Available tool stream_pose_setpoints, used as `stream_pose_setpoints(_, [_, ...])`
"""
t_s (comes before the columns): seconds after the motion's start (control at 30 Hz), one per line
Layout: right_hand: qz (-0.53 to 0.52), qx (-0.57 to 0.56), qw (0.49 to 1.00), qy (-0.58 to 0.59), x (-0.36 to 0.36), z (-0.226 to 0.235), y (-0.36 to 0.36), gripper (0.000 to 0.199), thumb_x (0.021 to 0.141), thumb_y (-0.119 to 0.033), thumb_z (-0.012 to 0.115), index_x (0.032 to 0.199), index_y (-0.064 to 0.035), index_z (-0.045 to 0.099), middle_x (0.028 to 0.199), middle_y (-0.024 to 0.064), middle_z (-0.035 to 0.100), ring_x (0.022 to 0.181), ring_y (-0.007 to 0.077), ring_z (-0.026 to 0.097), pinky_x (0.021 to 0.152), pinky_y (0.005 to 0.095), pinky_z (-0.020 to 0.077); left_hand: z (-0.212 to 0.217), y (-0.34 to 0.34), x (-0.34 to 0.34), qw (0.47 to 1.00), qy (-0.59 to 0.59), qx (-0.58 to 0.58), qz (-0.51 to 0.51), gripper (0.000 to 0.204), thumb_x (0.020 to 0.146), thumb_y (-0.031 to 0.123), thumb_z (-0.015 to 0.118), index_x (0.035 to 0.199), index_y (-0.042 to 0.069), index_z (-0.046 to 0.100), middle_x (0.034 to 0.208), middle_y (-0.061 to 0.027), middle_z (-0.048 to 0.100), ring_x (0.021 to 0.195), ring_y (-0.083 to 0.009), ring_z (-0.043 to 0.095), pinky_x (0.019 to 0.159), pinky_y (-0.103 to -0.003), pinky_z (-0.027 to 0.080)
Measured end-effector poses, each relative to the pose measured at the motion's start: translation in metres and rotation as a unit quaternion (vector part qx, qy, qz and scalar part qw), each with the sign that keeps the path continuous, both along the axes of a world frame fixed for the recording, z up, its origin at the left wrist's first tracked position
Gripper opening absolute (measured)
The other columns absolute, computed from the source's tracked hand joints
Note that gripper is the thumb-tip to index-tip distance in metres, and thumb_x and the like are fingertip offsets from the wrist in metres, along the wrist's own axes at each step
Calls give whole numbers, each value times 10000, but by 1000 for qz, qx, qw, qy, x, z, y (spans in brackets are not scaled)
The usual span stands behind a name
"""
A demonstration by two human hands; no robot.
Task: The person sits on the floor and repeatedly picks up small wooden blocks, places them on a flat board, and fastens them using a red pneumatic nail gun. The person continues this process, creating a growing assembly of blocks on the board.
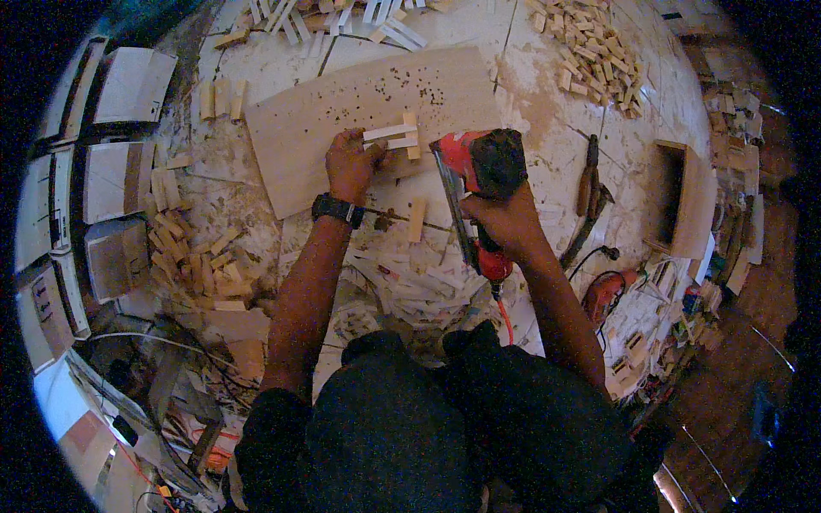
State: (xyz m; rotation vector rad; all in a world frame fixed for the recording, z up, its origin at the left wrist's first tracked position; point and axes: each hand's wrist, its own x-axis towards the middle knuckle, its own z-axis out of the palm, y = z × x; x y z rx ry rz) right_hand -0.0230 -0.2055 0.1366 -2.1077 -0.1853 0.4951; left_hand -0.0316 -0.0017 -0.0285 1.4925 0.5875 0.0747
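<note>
My right hand (510,224) is closed round the grip of a red and black nail gun (498,162). An orange-red air hose (505,321) hangs from its lower end. The gun's nose is just right of a small wooden block (411,121) and looks apart from it. My left hand (349,167), with a dark watch above it, pinches two white strips (387,133) whose far ends meet that block. Block and strips rest on a brown board (291,128) strewn with small dark specks or holes. A loose wooden piece (416,220) lies just below the board.
Wooden blocks are heaped at the far right (594,56) and at the left (201,265). White-strip pieces (291,21) lie along the far side. Cartons (120,179) line the left edge. A wooden box (676,197) and a red power tool (609,292) with a cable are at the right.
</note>
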Motion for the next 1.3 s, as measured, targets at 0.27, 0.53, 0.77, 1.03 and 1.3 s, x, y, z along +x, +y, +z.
stream_pose_setpoints(0.27, [-56, -25, 995, 77, -4, -17, 22, 321, 641, -109, 631, 957, -61, 593, 878, 109, 643, 797, 284, 622, 743, 364, 491, 18, -1, 2, 998, 47, -44, 14, 405, 740, -7, 689, 1067, -33, 453, 853, -164, 624, 625, -208, 628, 539, -299, 522])
stream_pose_setpoints(0.53, [-12, -42, 999, 27, -1, -24, 39, 442, 657, -57, 630, 1094, -59, 565, 964, 63, 613, 856, 167, 568, 791, 314, 468, 11, 4, 2, 999, 33, -21, -20, 427, 729, 43, 719, 1062, -47, 468, 850, -166, 631, 661, -209, 642, 573, -298, 545])
stream_pose_setpoints(0.77, [-54, -48, 991, 110, -2, -23, 42, 335, 670, -62, 630, 1000, -62, 572, 863, 41, 603, 765, 151, 558, 675, 302, 470, 3, 0, 0, 996, 23, 90, -11, 424, 712, 93, 743, 1041, -46, 516, 874, -149, 639, 692, -201, 647, 583, -297, 544])
stream_pose_setpoints(1.03, [39, -93, 989, -110, 1, -34, 50, 396, 647, -102, 572, 1043, -110, 587, 955, 135, 637, 885, 358, 596, 811, 398, 479, 1, 0, 0, 994, 47, 98, -18, 437, 691, 190, 762, 1016, -21, 561, 887, -153, 640, 740, -229, 642, 658, -332, 522])
stream_pose_setpoints(1.3, [-67, -42, 997, 0, -2, -24, 35, 289, 698, -71, 656, 973, -61, 568, 790, 50, 597, 634, 167, 570, 572, 318, 489, -9, 4, 2, 985, 83, 147, -46, 415, 687, 263, 751, 985, 7, 614, 910, -142, 639, 900, -269, 609, 776, -365, 485])
